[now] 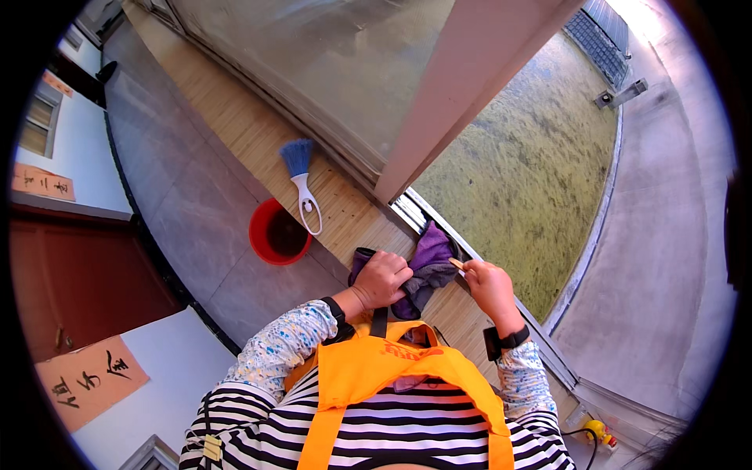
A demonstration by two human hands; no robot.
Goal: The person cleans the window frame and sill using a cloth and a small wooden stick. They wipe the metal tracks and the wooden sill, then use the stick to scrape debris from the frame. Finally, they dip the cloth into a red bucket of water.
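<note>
My left hand (380, 281) grips a bunched purple and grey cloth (433, 249) on the window sill. Part of the cloth reaches into the metal window track (411, 212). To the right of the cloth, my right hand (489, 289) pinches a thin, light-brown stick (456, 264), perhaps wooden. Its tip is at the cloth's right edge; whether it touches the cloth, I cannot tell. The rest of the stick is hidden in my fingers.
A white-handled brush with blue bristles (299, 170) lies on the bamboo-patterned sill (247, 138). Below it, a red bucket (258, 235) holding dark liquid stands on the tiled floor (194, 194). The window frame (470, 82) rises ahead. A yellow toy (596, 432) sits at lower right.
</note>
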